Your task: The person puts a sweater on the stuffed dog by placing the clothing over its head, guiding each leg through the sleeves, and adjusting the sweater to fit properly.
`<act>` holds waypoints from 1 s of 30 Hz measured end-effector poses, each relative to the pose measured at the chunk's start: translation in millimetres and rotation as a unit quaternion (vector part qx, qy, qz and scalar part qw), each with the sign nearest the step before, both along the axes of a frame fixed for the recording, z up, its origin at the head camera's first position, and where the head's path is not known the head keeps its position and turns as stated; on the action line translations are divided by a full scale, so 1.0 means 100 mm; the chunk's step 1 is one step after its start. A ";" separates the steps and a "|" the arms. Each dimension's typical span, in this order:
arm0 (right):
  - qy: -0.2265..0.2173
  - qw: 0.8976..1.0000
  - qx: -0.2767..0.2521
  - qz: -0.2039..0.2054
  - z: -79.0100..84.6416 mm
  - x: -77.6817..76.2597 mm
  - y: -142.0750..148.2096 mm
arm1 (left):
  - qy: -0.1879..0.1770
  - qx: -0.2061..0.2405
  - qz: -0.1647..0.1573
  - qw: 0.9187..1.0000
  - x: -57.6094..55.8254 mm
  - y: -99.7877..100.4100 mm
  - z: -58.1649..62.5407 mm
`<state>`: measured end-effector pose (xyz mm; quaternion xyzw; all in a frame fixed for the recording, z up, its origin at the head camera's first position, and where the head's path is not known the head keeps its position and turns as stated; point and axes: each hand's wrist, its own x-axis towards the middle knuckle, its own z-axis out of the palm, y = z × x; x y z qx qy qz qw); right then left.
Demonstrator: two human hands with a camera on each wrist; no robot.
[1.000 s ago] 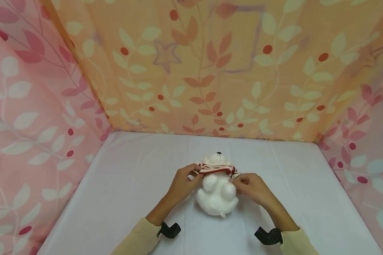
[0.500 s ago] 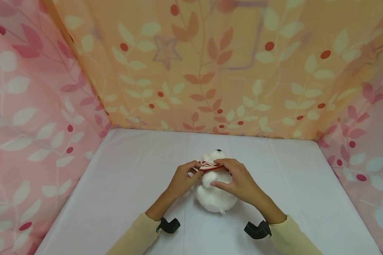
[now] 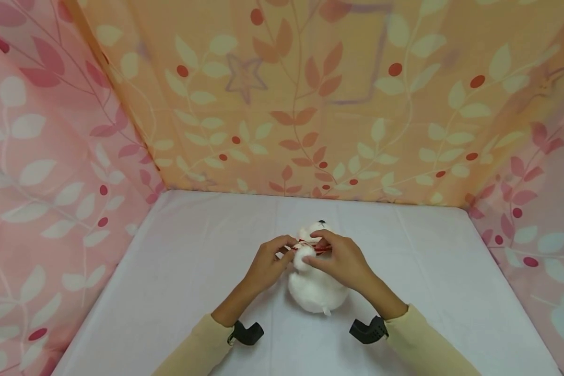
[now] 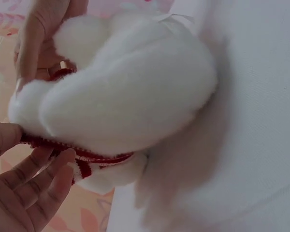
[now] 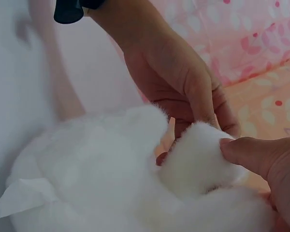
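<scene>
Head view shows us the plush toy (image 3: 317, 292) on the white table (image 3: 207, 250). We see the left hand (image 3: 267, 265) pinching its red-and-white scarf (image 4: 83, 168), the right hand (image 3: 348, 262) clasping it, thumb on one paw (image 5: 198, 157).

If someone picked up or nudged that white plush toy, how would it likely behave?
The white plush toy looks thick and furry, so it would probably squash a little and not slip easily. Its rounded body may rock or roll if pushed along the white surface. The red-and-white knit band around it looks thin, so it would likely bend or stretch.
</scene>
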<state>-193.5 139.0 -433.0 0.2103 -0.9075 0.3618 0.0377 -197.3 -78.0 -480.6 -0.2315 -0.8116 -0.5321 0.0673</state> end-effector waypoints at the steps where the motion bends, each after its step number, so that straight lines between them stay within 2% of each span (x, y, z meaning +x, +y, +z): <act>1: -0.002 1.000 0.003 -0.003 0.00 0.00 -0.01 | 0.009 -0.002 0.003 1.000 0.00 0.00 0.01; 6: -0.010 1.000 0.021 -0.021 0.01 -0.03 -0.05 | 0.056 -0.034 0.024 0.998 0.03 -0.01 0.06; 12: -0.001 0.998 0.040 -0.043 0.02 -0.05 -0.09 | 0.112 -0.071 0.038 0.990 0.11 0.00 0.15; 17: 0.022 0.998 0.030 -0.060 -0.02 -0.10 -0.12 | 0.141 -0.085 0.023 0.986 0.17 0.06 0.17; 20: 0.047 0.996 0.031 -0.067 -0.06 -0.11 -0.11 | 0.142 -0.090 0.018 0.986 0.18 0.08 0.15; 23: 0.068 0.996 0.041 -0.041 -0.08 -0.12 -0.08 | 0.124 -0.091 0.029 0.988 0.18 0.08 0.11; 26: 0.076 0.996 0.041 0.010 -0.07 -0.14 -0.03 | 0.110 -0.087 0.039 0.989 0.17 0.06 0.07; 28: 0.077 0.996 0.037 0.035 -0.05 -0.15 0.00 | 0.111 -0.085 0.042 0.989 0.16 0.05 0.06; 30: 0.077 0.995 0.037 0.043 -0.05 -0.17 0.01 | 0.123 -0.090 0.046 0.987 0.16 0.04 0.06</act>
